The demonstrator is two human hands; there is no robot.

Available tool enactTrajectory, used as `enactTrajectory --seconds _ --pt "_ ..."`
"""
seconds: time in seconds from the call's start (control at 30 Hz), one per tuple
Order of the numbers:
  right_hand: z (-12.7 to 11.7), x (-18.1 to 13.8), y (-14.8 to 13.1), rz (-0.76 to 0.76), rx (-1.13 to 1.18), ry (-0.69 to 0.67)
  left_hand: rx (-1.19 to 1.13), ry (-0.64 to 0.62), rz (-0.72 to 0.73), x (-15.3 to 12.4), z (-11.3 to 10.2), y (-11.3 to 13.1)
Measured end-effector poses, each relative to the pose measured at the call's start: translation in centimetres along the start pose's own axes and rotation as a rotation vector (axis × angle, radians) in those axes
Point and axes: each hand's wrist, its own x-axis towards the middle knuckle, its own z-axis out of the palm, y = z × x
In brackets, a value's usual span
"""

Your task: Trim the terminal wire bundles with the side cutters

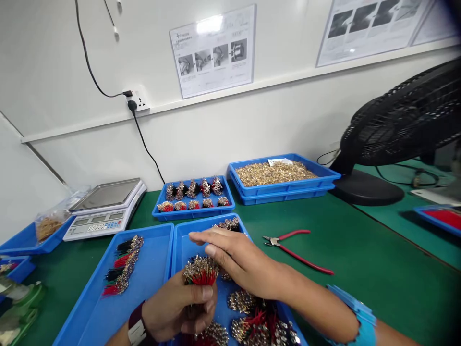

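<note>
My left hand (180, 300) is closed around a bundle of red wires (201, 276) with metal terminal ends pointing up; some darker wires show behind the red ones. My right hand (239, 259) is stretched out nearly flat with fingers together, right beside the bundle's top. Whether its palm touches the terminals I cannot tell. Both hands are over a blue tray (182, 240) that holds several more wire bundles (257, 322), partly hidden by my hands and forearm. To the left, another blue tray (154, 259) carries a row of black, red and green bundles (124, 264).
Red-handled cutters (298, 250) lie on the green table (360, 250) at right. Behind are a tray of bundles (194, 197), stacked trays of gold-coloured parts (277, 174) and a digital scale (106, 206). A black fan (392, 120) stands at back right.
</note>
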Motion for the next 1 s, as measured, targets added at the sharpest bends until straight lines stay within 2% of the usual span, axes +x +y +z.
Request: enactTrajectory --seconds 0.13,0.23,0.37,0.43,0.53,0.57,0.7,0.73,0.87,1.0 --pt "1.5 0.1 0.2 -0.04 0.07 -0.082 -0.039 -0.046 -0.014 0.0 -0.2 -0.2" --pt "2.3 0.0 0.3 -0.025 0.061 -0.073 -0.065 -0.064 -0.034 0.3 -0.3 -1.0" --pt "1.1 0.0 0.3 0.003 0.066 -0.257 0.021 -0.002 0.012 0.6 -0.2 -1.2" --pt "0.4 0.0 0.2 0.04 0.086 -0.204 0.039 0.019 0.021 0.5 -0.1 -0.9" --pt "0.5 0.0 0.2 0.007 0.028 -0.026 0.012 0.021 0.002 0.3 0.0 -0.5" --pt "0.7 0.1 0.1 -0.028 -0.014 -0.032 0.001 0.024 0.007 0.3 0.0 -0.5" --pt "1.1 0.2 0.0 -0.103 -0.082 -0.279 -0.032 0.028 0.024 0.4 -0.2 -0.7" --pt "0.9 0.2 0.1 -0.089 -0.062 -0.278 -0.033 0.024 0.016 0.4 -0.2 -0.7" --pt "-0.3 0.3 0.5 0.012 0.006 -0.099 -0.005 -0.001 -0.013 0.2 0.0 -0.3" --pt "0.3 0.4 0.9 0.071 0.063 -0.142 -0.028 0.021 0.042 0.0 0.2 0.0"
